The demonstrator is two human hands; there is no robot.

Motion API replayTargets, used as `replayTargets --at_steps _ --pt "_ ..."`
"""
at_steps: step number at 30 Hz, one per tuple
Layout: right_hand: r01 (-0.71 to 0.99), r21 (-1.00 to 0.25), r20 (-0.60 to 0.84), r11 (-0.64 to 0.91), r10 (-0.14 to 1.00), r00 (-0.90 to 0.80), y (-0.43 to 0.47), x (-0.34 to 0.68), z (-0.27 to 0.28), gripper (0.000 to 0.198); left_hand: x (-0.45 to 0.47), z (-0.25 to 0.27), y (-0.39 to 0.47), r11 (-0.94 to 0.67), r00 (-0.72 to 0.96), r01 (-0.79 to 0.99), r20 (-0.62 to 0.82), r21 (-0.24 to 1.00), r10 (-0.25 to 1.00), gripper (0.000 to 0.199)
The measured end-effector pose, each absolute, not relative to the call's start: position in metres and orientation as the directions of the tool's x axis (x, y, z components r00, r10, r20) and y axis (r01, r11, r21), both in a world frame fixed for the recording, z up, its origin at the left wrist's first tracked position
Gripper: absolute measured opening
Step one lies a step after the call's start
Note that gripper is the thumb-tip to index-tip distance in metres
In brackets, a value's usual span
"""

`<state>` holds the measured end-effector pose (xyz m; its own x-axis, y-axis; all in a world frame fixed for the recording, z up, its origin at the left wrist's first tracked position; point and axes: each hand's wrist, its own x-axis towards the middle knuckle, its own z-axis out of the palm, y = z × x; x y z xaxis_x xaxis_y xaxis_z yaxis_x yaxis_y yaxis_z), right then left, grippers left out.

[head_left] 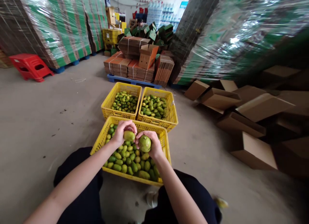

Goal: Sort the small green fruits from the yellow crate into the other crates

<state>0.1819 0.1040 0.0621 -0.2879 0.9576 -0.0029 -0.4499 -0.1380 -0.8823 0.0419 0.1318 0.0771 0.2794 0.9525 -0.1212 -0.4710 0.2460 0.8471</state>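
My left hand [124,130] is closed around a yellow-green lemon [129,136]. Beside it, my right hand [153,140] grips a rounder green lemon [145,143], its end turned up toward me. Both hands are above the near yellow crate [131,177], almost touching each other. Many green and yellowish lemons [134,166] lie loose in that crate, partly hidden by my hands and forearms.
Beyond stand two more yellow crates of lemons, left [106,108] and right [173,113]. Flattened cartons [141,71] are stacked on a blue pallet [120,79]. Open cardboard boxes [256,150] pile up at right. A red stool [31,66] stands at left; wrapped stacks [65,27] rise behind.
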Motion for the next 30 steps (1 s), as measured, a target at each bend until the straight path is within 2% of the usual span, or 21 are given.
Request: replayTargets --at_steps 3,5,9,12,17,21,24,26,28,30 --pt "-0.48 -0.848 -0.071 -0.224 0.946 -0.316 0.106 0.181 0.062 0.032 0.044 0.079 0.132 0.295 0.284 -0.52 -0.163 0.802 0.945 0.042" --pt "-0.542 -0.78 -0.163 -0.312 0.938 -0.305 0.107 0.179 0.061 0.032 0.043 0.08 0.135 0.308 0.246 -0.615 -0.195 0.726 0.95 0.039" --pt "-0.724 -0.543 -0.34 -0.425 0.9 -0.273 0.107 0.179 0.06 0.025 0.038 0.077 0.143 0.364 0.211 -0.837 -0.372 0.409 0.904 0.027" --pt "-0.777 -0.44 -0.399 -0.45 0.873 -0.28 0.107 0.182 0.06 0.024 0.037 0.072 0.147 0.406 0.271 -0.881 -0.445 0.242 0.853 0.028" --pt "-0.757 -0.505 -0.375 -0.415 0.895 -0.241 0.11 0.181 0.058 0.033 0.038 0.073 0.148 0.44 0.312 -0.876 -0.465 0.196 0.829 0.03" --pt "-0.677 -0.521 -0.472 -0.52 0.836 -0.279 0.107 0.17 0.038 0.034 0.029 0.084 0.153 0.424 0.308 -0.888 -0.452 0.179 0.837 0.03" --pt "-0.599 -0.47 -0.655 -0.648 0.711 -0.256 0.106 0.161 0.014 0.024 0.023 0.088 0.156 0.456 0.304 -0.847 -0.455 0.274 0.837 0.029" --pt "-0.574 -0.457 -0.725 -0.68 0.658 -0.203 0.108 0.159 0.003 0.017 0.024 0.088 0.156 0.448 0.263 -0.759 -0.406 0.473 0.875 0.025" --pt "-0.589 -0.476 -0.728 -0.653 0.668 -0.152 0.113 0.165 0.002 0.013 0.027 0.085 0.152 0.391 0.285 -0.537 -0.275 0.747 0.918 0.024" --pt "-0.622 -0.511 -0.694 -0.594 0.712 -0.11 0.115 0.177 0.008 0.013 0.029 0.08 0.143 0.29 0.45 -0.136 -0.202 0.947 0.87 0.029"
